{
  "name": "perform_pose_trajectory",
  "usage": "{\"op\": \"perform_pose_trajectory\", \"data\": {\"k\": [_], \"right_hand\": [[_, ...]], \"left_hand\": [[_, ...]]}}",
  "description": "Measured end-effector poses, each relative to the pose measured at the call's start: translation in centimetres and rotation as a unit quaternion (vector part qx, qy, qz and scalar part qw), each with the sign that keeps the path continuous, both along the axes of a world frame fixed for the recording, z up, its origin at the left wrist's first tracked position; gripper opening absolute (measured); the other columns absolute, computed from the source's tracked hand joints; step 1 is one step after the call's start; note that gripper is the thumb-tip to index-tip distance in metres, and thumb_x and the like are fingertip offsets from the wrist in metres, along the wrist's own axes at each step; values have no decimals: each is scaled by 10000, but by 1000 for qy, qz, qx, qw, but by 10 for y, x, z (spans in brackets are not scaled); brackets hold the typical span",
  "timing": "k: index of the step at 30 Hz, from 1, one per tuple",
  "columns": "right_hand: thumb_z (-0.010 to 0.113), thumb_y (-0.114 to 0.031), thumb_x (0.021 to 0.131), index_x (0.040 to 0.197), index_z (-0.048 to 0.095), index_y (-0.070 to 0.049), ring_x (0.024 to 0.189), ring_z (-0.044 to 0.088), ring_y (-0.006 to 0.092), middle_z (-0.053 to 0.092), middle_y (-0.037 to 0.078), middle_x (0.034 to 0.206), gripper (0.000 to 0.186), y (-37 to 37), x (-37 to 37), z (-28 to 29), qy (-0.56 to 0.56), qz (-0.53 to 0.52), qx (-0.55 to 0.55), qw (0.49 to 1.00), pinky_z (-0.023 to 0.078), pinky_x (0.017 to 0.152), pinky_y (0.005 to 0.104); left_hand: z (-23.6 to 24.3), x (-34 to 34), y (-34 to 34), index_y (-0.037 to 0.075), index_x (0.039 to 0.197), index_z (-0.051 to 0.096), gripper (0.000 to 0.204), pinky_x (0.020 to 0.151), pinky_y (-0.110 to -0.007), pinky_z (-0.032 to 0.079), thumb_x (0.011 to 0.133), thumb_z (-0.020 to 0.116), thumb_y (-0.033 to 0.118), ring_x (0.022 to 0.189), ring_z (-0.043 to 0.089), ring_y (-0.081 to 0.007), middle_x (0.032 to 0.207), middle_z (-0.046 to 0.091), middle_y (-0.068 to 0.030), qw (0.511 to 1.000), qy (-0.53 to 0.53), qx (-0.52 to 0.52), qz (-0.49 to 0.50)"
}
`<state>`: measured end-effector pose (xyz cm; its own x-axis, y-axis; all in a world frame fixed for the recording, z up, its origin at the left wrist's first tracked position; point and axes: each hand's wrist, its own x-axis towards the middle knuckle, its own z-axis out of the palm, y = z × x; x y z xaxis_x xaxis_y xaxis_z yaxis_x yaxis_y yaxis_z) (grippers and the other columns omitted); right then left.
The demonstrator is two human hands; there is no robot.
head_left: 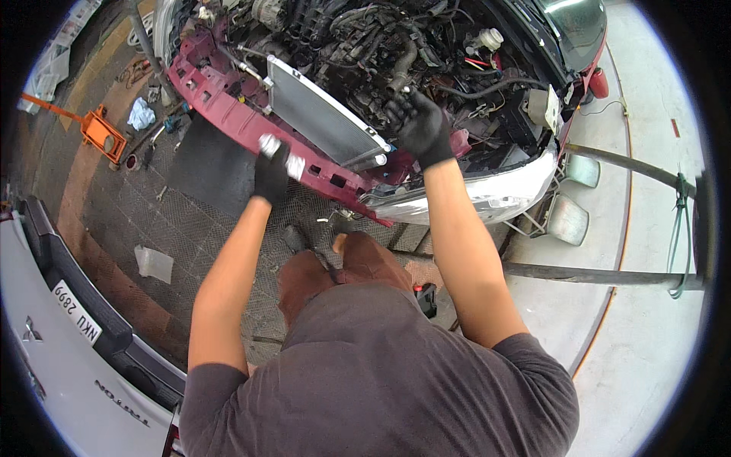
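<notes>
My left hand (272,175), in a black glove, is closed around a small white and silver object (295,167). It looks roughly cylindrical, but blur hides its kind. This hand is over the maroon front crossbar (221,110) of a car with an exposed engine bay. Behind the bar, a grey radiator-like panel (320,107) leans at a slant. My right hand (425,133), also black-gloved, reaches over the engine (373,57), just right of the panel. Its fingers are curled close to a pipe (403,65). A small pale spot shows at the fingertips, too small to name.
A silver headlight (487,186) sits at the car's front right corner. An orange floor jack (100,135) and a pale blue cloth (141,114) lie on the floor at left. A white vehicle (84,381) stands behind me. Metal bars (609,276) and stools (567,219) are at right.
</notes>
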<state>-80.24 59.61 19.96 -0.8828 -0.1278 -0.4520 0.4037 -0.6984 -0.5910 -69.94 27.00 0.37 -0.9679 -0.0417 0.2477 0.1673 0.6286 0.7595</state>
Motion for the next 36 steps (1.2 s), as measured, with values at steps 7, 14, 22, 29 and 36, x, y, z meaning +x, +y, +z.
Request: {"op": "perform_pose_trajectory", "data": {"k": [7, 14, 22, 29, 36], "right_hand": [[616, -213, 947, 1054, 707, -111, 921, 709, 307, 739, 108, 1001, 174, 97, -122, -246, 40, 274, 410, 869, 585, 806, 418], [609, -234, 945, 1063, 711, -118, 939, 707, 310, 737, 109, 1021, 194, 68, -172, -351, -44, 309, 586, 748, 581, 819, 422], [600, -257, 944, 1073, 716, -126, 960, 704, 315, 734, 111, 1045, 218, 24, -205, -409, -115, 239, 669, 695, 577, 833, 427], [593, -278, 942, 1083, 721, -133, 979, 702, 319, 732, 112, 1066, 239, -10, -217, -418, -148, 203, 714, 654, 574, 846, 431], [585, -299, 941, 1092, 725, -141, 997, 699, 323, 729, 113, 1086, 259, -22, -214, -416, -140, 186, 734, 638, 570, 859, 435]], "left_hand": [[-10, -109, 21, 187, 1288, 630, 397, 890, -529, 526, 925, 681, 340, 1107, 625, -424, 1292, 568, -182, 995, -39, -65, -59], [-35, -127, 1, 198, 1180, 688, 436, 863, -480, 463, 746, 717, 186, 1064, 575, -325, 1172, 597, -102, 933, -15, -275, -232], [-35, -156, 12, 139, 1046, 686, 352, 821, -492, 446, 716, 745, 247, 1007, 576, -328, 1071, 613, -89, 921, -101, -275, -258], [-40, -164, 18, 131, 1146, 672, 439, 845, -546, 429, 751, 726, 313, 1045, 578, -392, 1132, 627, -140, 901, -124, -319, -265], [-55, -157, 11, 99, 1199, 673, 484, 912, -595, 422, 814, 673, 393, 1123, 571, -457, 1195, 655, -200, 885, -152, -348, -270]]}}
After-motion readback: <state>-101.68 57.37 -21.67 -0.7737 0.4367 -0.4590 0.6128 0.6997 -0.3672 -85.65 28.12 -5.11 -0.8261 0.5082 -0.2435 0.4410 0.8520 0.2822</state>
